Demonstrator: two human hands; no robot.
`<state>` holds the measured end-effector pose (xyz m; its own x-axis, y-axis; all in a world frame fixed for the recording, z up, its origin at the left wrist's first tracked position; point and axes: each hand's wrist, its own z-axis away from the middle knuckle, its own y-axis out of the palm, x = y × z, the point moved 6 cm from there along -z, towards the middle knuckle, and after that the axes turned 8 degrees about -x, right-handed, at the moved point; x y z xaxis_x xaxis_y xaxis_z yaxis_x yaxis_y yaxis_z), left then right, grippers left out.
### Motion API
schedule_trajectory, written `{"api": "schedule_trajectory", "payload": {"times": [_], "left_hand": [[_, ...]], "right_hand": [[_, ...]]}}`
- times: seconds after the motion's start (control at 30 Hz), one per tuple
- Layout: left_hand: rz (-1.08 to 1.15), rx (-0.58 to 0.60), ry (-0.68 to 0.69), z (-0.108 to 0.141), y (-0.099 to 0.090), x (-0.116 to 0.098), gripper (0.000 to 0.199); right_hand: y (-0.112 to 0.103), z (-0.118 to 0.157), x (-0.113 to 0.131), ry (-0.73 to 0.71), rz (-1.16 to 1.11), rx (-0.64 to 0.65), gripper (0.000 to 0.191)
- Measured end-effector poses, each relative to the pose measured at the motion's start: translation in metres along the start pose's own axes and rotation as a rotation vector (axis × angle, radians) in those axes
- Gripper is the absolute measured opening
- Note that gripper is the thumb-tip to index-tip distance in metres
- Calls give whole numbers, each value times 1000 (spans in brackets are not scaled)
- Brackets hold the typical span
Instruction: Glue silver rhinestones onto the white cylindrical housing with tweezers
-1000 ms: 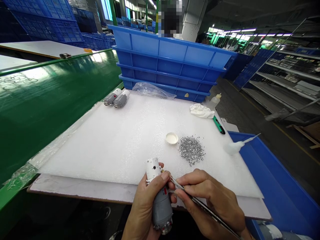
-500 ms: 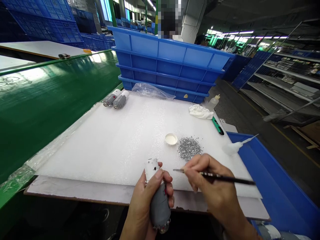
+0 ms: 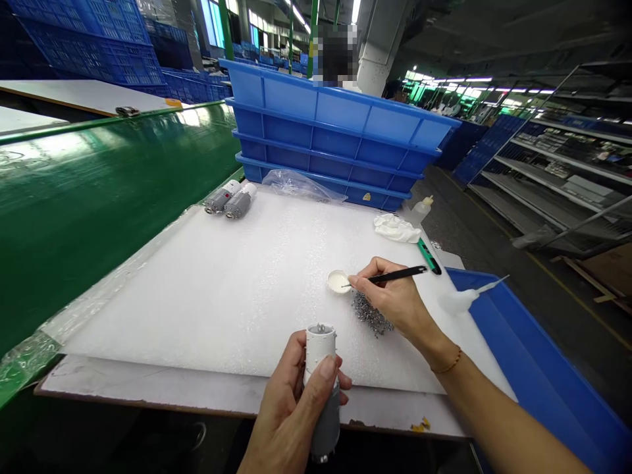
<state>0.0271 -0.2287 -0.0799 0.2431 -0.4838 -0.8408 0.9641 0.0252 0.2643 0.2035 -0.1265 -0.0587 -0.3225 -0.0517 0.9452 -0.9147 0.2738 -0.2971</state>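
My left hand [image 3: 291, 401] grips an upright grey cylinder with a white top [image 3: 320, 388] above the board's front edge, a small silver bead showing on its top. My right hand [image 3: 390, 296] pinches a black-handled pointed tool [image 3: 395, 275]. Its thin metal tip lies over a small white cap [image 3: 336, 281] holding white paste. Just below my right hand lies a heap of silver granules [image 3: 370, 313], partly hidden by the hand. Both grey motor-like cylinders [image 3: 231, 199] lie at the far left of the white foam sheet [image 3: 197, 303].
A stack of blue plastic crates [image 3: 326, 138] stands behind the foam. A crumpled white cloth [image 3: 397, 228], small dropper bottle [image 3: 422, 209], green utility knife [image 3: 429, 257] and white squeeze bottle [image 3: 459, 301] sit right, beside a blue tray [image 3: 518, 336]. A green conveyor belt [image 3: 99, 197] runs left.
My right hand has moved away from the cylinder, up and left to the white cap, with the tool tip now at the cap. My left hand has turned the cylinder more upright.
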Motion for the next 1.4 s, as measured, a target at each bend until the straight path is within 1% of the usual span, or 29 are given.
{"api": "schedule_trajectory", "payload": {"times": [0.13, 0.3, 0.4, 0.5, 0.6, 0.7, 0.83, 1.0, 1.13, 1.2, 1.3, 1.4], "left_hand": [[-51, 23, -17, -1, 1, 0, 40], [-122, 43, -4, 1, 1, -2, 35], [-163, 32, 34, 2, 0, -5, 33], [-179, 10, 48, 2, -3, -5, 34], [-91, 34, 30, 1, -3, 0, 33], [-50, 65, 23, 0, -2, 4, 30], [-120, 13, 63, 3, -1, 2, 30], [-152, -69, 109, 8, 2, -7, 28], [-145, -123, 130, 10, 6, -9, 27], [-170, -155, 168, 11, 6, -10, 27], [-233, -190, 230, 12, 7, -12, 28], [-249, -212, 239, 13, 8, -13, 28]], "right_hand": [[6, -6, 6, -58, 152, 7, 23], [11, -7, 7, -84, 237, 42, 22], [11, -6, 11, -97, 241, 55, 22], [7, -3, 20, -129, 213, 41, 21], [-1, 1, 30, -197, 162, -23, 22], [-6, 7, 33, -249, 133, -73, 20], [-11, 24, 40, -273, 86, -84, 20], [-16, 69, 56, -215, -202, -61, 21], [-12, 99, 60, -261, -256, -98, 17], [-10, 105, 60, -291, -260, -133, 17], [-9, 110, 61, -324, -264, -218, 18], [-8, 113, 61, -324, -270, -278, 19]]}}
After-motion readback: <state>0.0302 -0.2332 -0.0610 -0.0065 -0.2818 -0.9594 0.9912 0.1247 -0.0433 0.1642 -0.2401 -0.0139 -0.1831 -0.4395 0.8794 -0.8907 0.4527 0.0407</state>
